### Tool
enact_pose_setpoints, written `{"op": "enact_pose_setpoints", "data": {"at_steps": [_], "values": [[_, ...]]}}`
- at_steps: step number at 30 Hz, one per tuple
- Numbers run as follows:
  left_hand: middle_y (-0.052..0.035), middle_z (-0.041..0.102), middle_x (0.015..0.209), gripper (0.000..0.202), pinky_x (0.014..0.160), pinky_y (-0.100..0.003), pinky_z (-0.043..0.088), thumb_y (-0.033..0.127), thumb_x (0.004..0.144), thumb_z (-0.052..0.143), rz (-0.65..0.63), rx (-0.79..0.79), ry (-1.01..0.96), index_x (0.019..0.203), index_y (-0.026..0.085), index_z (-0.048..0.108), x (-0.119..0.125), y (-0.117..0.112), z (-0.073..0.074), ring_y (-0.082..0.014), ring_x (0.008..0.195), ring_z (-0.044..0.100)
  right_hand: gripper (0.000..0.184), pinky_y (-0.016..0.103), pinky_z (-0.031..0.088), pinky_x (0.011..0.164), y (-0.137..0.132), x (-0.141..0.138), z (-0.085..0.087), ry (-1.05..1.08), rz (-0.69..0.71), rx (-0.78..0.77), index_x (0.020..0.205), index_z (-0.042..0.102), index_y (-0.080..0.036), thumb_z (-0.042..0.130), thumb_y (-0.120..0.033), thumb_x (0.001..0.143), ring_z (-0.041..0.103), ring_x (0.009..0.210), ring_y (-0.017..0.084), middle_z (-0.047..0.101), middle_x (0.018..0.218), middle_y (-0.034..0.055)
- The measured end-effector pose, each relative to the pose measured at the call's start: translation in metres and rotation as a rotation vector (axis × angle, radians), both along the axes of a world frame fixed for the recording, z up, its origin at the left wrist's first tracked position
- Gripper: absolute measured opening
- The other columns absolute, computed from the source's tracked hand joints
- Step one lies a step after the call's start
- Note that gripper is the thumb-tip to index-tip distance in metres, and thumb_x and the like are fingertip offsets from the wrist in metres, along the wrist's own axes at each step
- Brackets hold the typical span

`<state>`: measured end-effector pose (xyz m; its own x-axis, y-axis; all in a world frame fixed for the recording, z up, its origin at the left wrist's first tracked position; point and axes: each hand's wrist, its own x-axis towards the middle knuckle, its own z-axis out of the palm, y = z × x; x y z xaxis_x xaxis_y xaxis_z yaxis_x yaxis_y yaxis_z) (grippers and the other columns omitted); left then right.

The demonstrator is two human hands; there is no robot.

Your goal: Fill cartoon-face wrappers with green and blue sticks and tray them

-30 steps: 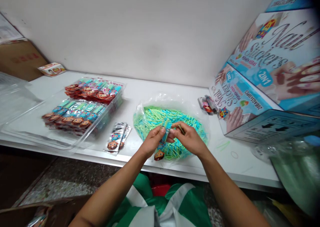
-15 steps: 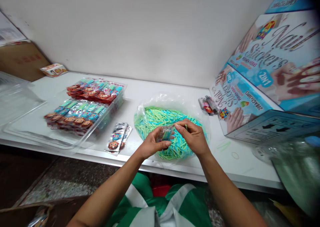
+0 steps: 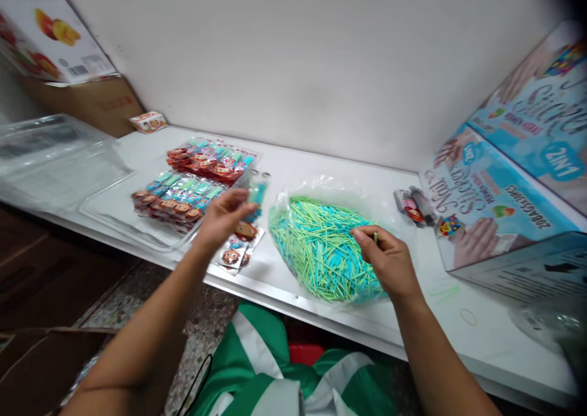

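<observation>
My left hand (image 3: pixel 225 215) is closed on a small clear packet (image 3: pixel 257 191) with blue-green sticks inside and a brown cartoon face low on it. It hangs just above several flat printed packets (image 3: pixel 233 256) on the table. Over the right side of a clear plastic bag (image 3: pixel 293 186) full of thin green and blue sticks (image 3: pixel 328 251), my right hand (image 3: pixel 383 254) is pinched. The end of a green stick (image 3: pixel 375 237) pokes out between its fingers.
Left of the bag, a clear plastic box (image 3: pixel 160 245) holds two rows of filled packets (image 3: pixel 183 199). Two dark-edged packets (image 3: pixel 415 207) lie by the blue nail sticker cartons (image 3: pixel 495 196). A rubber band (image 3: pixel 468 317) rests at the right. A small carton (image 3: pixel 149 122) stands at the back left.
My left hand has moved left with the packet, away from the stick bag and over the flat packets. My right hand has parted from it, staying by the bag. The view has shifted.
</observation>
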<state>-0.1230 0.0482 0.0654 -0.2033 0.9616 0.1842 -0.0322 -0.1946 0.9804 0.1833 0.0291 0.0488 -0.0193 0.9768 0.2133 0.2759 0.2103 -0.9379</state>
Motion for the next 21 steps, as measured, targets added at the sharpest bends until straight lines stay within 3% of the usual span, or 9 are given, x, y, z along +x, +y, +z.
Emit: {"op": "enact_pose_setpoints", "data": {"at_steps": [3,6,11,17,21], "values": [[-0.0006,0.064,0.073,0.046,0.053,-0.021,0.046,0.032,0.052,0.081,0.142,-0.037,0.092,0.091,0.015,0.062,-0.062,0.017,0.013,-0.0111,0.059,0.058,0.021,0.024,0.031,0.046,0.001,0.001,-0.007,-0.007,0.003,-0.029,0.083,0.064,-0.02,0.06,-0.04,0.079,0.037,0.049,0.01,0.046,0.056,-0.0035],[0.0003,0.062,0.068,0.054,0.047,-0.021,0.042,0.032,0.047,0.083,0.244,-0.153,0.159,0.093,0.014,0.062,-0.107,0.031,0.01,-0.0103,0.051,0.055,0.021,0.024,0.032,0.047,0.001,-0.003,-0.01,-0.03,0.018,-0.047,0.084,0.064,-0.02,0.06,-0.04,0.079,0.038,0.05,0.01,0.047,0.057,-0.0032],[0.0029,0.059,0.063,0.062,0.05,-0.02,0.039,0.033,0.047,0.083,0.31,-0.216,0.327,0.099,0.01,0.061,-0.152,0.046,-0.006,-0.0084,0.051,0.051,0.022,0.024,0.031,0.047,0.001,-0.006,-0.011,-0.091,0.044,-0.056,0.083,0.063,-0.02,0.059,-0.041,0.08,0.038,0.051,0.01,0.047,0.059,-0.0026],[0.008,0.053,0.062,0.061,0.056,-0.017,0.034,0.032,0.062,0.078,0.417,-0.454,0.824,0.113,0.008,0.053,-0.206,0.064,-0.009,-0.0055,0.056,0.044,0.023,0.022,0.029,0.046,0.0,-0.001,-0.012,-0.101,0.033,-0.086,0.083,0.063,-0.019,0.059,-0.042,0.08,0.036,0.052,0.009,0.046,0.061,-0.0025],[0.0099,0.048,0.058,0.071,0.061,-0.016,0.031,0.028,0.06,0.08,0.495,-0.513,0.952,0.118,0.004,0.047,-0.227,0.071,-0.016,-0.0066,0.061,0.041,0.024,0.022,0.031,0.046,0.001,-0.001,-0.014,-0.073,0.007,-0.094,0.089,0.063,-0.02,0.059,-0.042,0.08,0.037,0.053,0.009,0.044,0.06,-0.0031]]}}
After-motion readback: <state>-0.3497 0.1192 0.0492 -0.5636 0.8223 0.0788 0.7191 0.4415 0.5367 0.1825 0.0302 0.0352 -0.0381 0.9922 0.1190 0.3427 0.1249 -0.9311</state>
